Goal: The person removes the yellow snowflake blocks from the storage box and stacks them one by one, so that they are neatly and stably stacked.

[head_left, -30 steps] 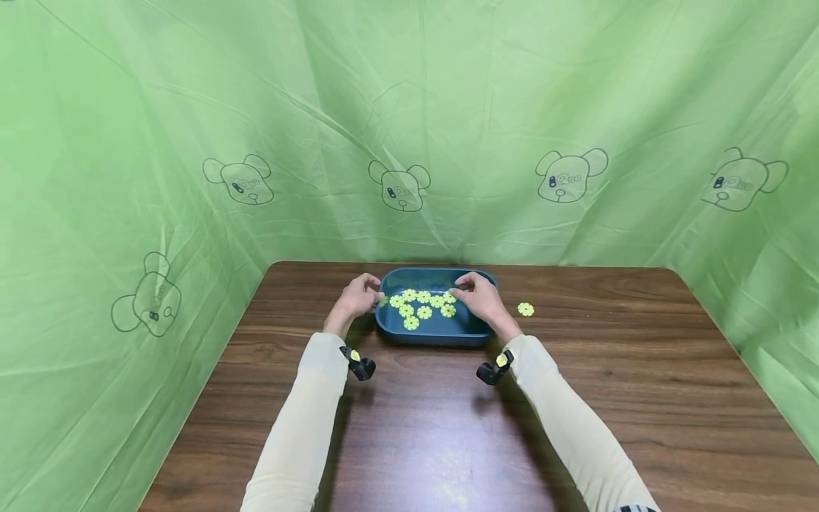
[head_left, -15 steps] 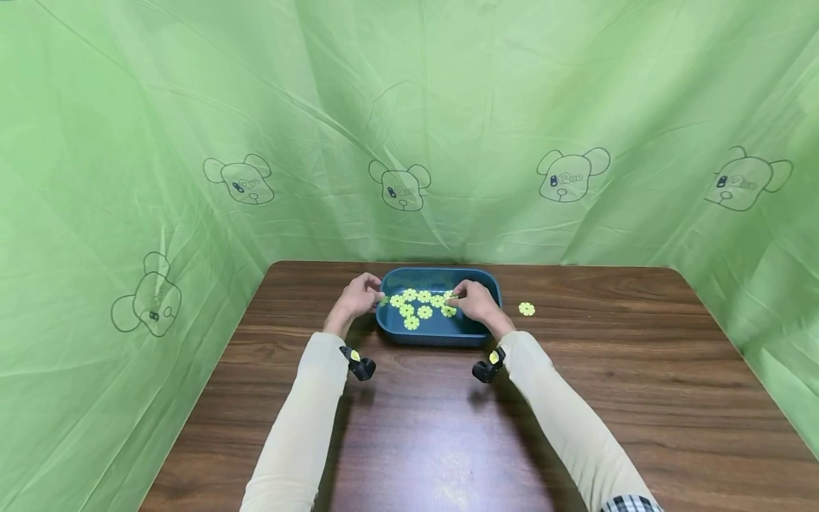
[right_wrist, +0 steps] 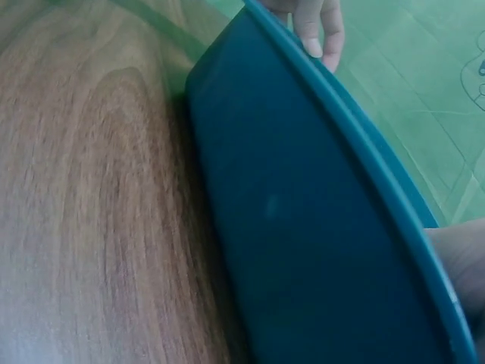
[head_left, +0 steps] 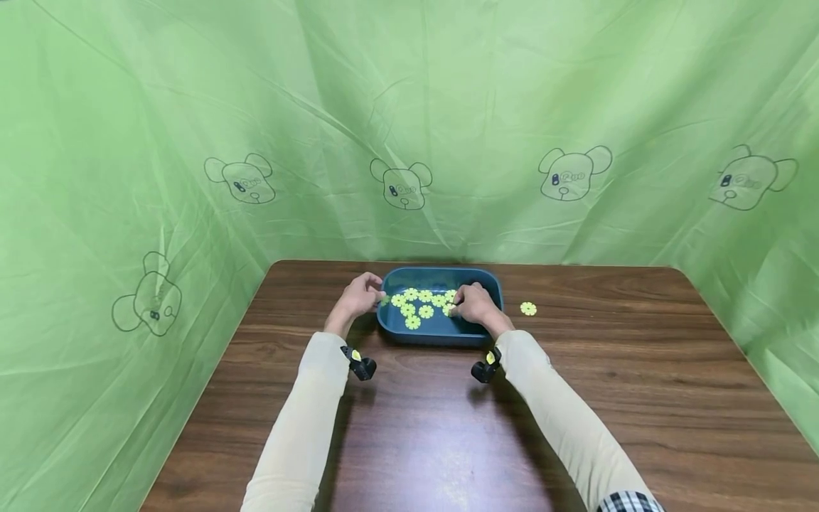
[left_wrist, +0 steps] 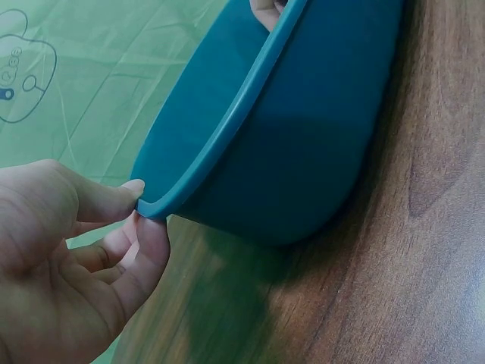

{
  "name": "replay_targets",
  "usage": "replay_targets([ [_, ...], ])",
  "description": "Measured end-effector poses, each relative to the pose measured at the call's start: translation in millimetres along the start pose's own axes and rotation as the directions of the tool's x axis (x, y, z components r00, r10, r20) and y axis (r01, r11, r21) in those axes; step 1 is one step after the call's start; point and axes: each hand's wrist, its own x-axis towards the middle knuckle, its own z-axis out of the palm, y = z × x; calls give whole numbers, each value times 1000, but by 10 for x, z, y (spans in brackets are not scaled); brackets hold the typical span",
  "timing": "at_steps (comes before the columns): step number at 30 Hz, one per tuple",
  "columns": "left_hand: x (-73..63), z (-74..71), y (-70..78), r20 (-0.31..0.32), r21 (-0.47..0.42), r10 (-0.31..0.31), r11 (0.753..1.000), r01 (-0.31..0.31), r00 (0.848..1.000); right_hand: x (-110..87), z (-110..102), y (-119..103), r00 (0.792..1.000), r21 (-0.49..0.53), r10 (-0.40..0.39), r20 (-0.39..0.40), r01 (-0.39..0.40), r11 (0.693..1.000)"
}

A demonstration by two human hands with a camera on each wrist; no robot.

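A blue plastic basin (head_left: pixel 441 337) stands near the table's far edge, holding several thin yellow flower-shaped pieces (head_left: pixel 413 322) on its floor. My left hand (head_left: pixel 360 295) pinches the basin's left rim between thumb and fingers, which shows closely in the left wrist view, where the basin wall (left_wrist: pixel 288 152) rises beside it. My right hand (head_left: pixel 476 304) reaches into the basin's right part, fingertips right at a yellow flower piece (head_left: pixel 449 310). Whether those fingers grip it I cannot tell. In the right wrist view the basin's side (right_wrist: pixel 280 205) hides most of that hand.
One loose yellow flower piece (head_left: pixel 528 308) lies on the wooden table (head_left: pixel 614 370) to the right of the basin. A green sheet (head_left: pixel 486 92) with drawn bear heads hangs behind and at both sides. Each wrist carries a small black camera.
My right hand has moved from over the basin's right rim down into it, shifting slightly left toward the flower pieces. The left hand stays on the rim.
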Motion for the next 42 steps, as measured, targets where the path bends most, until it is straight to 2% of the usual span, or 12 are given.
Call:
replay_targets([
  [4, 1, 7, 13, -3, -5, -1, 1000, 1, 1000, -11, 1, -20, 1000, -53, 24, 14, -23, 998],
  [7, 1, 7, 20, -9, -2, -3, 1000, 3, 1000, -17, -7, -37, 1000, -56, 17, 2, -17, 998],
  [10, 3, 8, 21, -12, 0, -3, 1000, 3, 1000, -27, -29, -53, 1000, -7, 16, -8, -16, 1000],
  [14, 1, 9, 22, -10, -8, -4, 1000, 4, 1000, -45, -79, -67, 1000, 106, 19, -2, -19, 994],
  [22, -12, 6, 33, -16, 1, -5, 1000, 5, 1000, -83, -183, -66, 999, 327, 46, -20, -37, 944],
  [28, -23, -2, 41, -15, 18, -2, 1000, 2, 1000, -122, -287, -80, 998, 381, 36, -48, -15, 925],
  [37, -36, -1, 40, -9, 24, -6, 1000, 6, 1000, -183, -470, -50, 993, 400, 41, -110, 7, 917],
  [42, -29, 5, 24, -7, 12, -10, 1000, 10, 1000, -221, -585, -21, 989, 405, 70, -130, -11, 914],
])
